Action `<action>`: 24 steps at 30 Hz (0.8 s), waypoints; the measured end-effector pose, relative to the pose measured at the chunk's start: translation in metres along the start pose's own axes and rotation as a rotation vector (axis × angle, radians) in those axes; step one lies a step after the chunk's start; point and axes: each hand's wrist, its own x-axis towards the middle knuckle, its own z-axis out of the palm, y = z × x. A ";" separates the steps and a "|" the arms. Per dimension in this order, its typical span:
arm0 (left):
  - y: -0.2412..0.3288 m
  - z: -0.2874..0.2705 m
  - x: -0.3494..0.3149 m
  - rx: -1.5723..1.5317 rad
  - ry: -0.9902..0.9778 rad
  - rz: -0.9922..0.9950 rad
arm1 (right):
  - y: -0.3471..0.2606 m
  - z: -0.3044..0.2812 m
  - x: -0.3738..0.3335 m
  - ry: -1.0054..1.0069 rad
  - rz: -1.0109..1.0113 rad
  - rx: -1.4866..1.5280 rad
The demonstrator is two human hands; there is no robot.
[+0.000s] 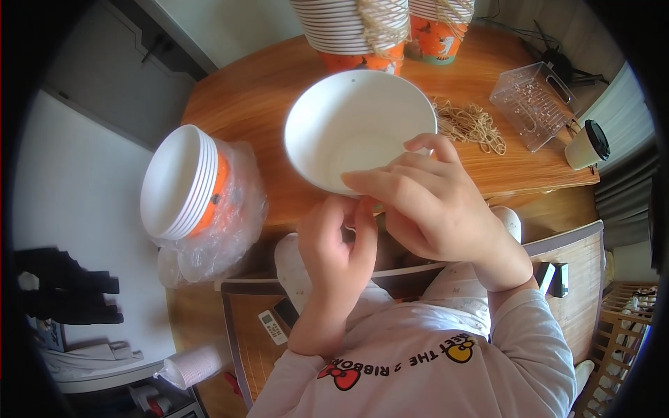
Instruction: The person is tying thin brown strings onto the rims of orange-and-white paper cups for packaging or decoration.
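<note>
A large white paper bucket stands tilted at the table's near edge, its open mouth toward me. Both my hands meet at its near rim. My left hand is closed, thumb and fingertips pinched together just below the rim. Over the rim reaches my right hand, its index finger stretched along the edge and the other fingers bent. Whatever the fingertips pinch is hidden between the hands. Right of the bucket lies a loose heap of tan cord loops.
Tall stacks of orange and white buckets with cords draped over them stand at the back. On the left, more nested buckets sit in clear plastic wrap. A clear plastic basket and a lidded cup stand at right. A remote lies below.
</note>
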 end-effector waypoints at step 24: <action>-0.003 -0.008 0.002 -0.772 -0.265 -0.236 | 0.005 0.035 -0.056 0.140 -0.217 0.192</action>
